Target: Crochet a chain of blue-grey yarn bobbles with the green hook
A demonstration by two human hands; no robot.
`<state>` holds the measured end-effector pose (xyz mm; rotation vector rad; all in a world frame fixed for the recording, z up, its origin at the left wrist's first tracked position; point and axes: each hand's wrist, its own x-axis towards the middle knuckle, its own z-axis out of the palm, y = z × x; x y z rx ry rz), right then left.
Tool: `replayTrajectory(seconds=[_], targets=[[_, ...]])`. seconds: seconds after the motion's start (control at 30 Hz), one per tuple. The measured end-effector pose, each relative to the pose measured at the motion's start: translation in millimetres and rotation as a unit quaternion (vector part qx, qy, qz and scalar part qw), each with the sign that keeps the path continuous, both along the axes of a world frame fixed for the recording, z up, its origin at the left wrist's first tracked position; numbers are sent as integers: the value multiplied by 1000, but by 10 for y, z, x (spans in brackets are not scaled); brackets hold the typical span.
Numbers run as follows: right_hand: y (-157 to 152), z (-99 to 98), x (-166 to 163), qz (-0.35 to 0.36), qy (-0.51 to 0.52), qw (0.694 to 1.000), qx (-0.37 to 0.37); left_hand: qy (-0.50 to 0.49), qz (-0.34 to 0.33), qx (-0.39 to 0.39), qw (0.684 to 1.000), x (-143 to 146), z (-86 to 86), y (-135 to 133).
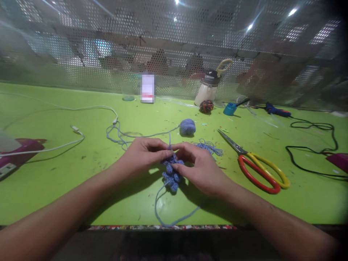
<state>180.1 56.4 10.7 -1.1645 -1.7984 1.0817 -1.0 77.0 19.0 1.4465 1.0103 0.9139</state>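
Both hands pinch a small blue-purple crocheted piece [171, 177] with petal-like bumps, just above the table near its front edge. My left hand [148, 151] has thumb and fingertips closed on its upper left side. From the right, my right hand [199, 165] grips it between thumb and fingers. A short strand of yarn stands up between the fingertips. From the piece's lower end a loose yarn tail [157, 214] curves over the table toward the right. Beyond the hands lies a ball of blue-purple yarn [187, 127], its strand trailing left. A tangle of the same yarn [208, 146] lies behind my right hand.
Large scissors [261, 170] with red and yellow handles lie to the right on the green table [122, 203]. Farther back are a phone [148, 88], a bottle [206, 90], a dark multicoloured yarn ball [206, 106] and a glue gun [277, 110]. White cables [95, 107] cross the left side.
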Motion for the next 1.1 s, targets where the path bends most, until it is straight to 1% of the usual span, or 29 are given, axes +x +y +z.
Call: replayTrajectory(seconds=[0.07, 0.2, 0.3, 0.4, 0.47, 0.57, 0.6, 0.67, 0.73, 0.8, 0.97, 1.03, 1.1], targets=[[-9, -3, 2, 7, -2, 1000, 24, 2, -10, -5, 1000, -6, 10, 5], [-13, -7, 7, 5, -32, 997, 69, 18, -25, 13, 999, -12, 16, 25], [-14, 2, 17, 6, -46, 996, 80, 19, -27, 23, 999, -18, 0, 38], [-17, 10, 31, 6, -38, 996, 82, -4, -13, 28, 1000, -26, -20, 40], [-19, 7, 35, 5, -32, 996, 81, -36, -14, -4, 999, -30, -29, 30], [-24, -2, 30, 10, -23, 997, 79, -73, -37, -85, 993, -32, -31, 6], [-26, -2, 28, 11, -22, 997, 79, -76, -43, -101, 991, -30, -30, -2], [-34, 10, 27, 0, -32, 995, 90, -68, -46, -105, 991, -23, -22, -12], [-42, 37, 31, -19, -55, 992, 112, -58, -47, -89, 993, -10, -14, -15], [-43, 64, 39, -30, -58, 991, 117, -44, -49, -65, 996, 7, -13, -15], [-17, 31, 23, -50, 10, 998, 42, -11, -46, 20, 999, 53, -60, -11], [-11, 0, 3, -56, 39, 997, 28, 13, -33, 54, 998, 65, -74, -15], [-12, -14, -16, -59, 62, 996, 17, 58, -13, 98, 993, 72, -64, -27]])
